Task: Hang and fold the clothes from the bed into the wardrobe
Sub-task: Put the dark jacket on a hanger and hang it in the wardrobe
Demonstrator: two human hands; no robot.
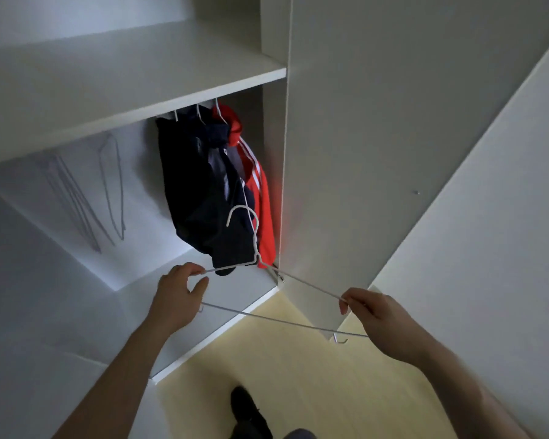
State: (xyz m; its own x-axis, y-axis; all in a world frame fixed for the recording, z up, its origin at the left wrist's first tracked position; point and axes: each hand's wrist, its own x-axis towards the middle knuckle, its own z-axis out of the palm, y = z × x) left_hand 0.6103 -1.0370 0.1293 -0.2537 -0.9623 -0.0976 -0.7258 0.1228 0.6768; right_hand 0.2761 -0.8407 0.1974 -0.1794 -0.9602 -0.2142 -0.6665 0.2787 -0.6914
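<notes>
At the open wardrobe, reading from left to right as I watch through the head camera:

Wardrobe (133, 99): white, its shelf runs across the upper left, and I see grey hanger shadows on the back wall below it.

Left hand (179, 293): fingers and thumb curled loosely around the left end of the white wire hanger, with the thumb apart from the fingers; I read it as a light hold on the upper wire.

Dark garments (203, 191): navy clothes hang from hangers under the shelf, towards the right side of the compartment, their lower edge just above the wardrobe floor.

White wire hanger (251, 242): bare, with no clothing on it, held between both hands in front of the hanging clothes; its hook points up over the dark fabric.

Red jacket (262, 201): red with white stripes, hanging just right of the dark garments, close against the wardrobe's side panel.

Right hand (377, 315): thumb and fingers pinch the right end of the hanger's upper wire; the lower bar passes beneath the hand.

Floor (298, 375): pale yellow, with a dark shoe (248, 410) at the bottom edge.
</notes>
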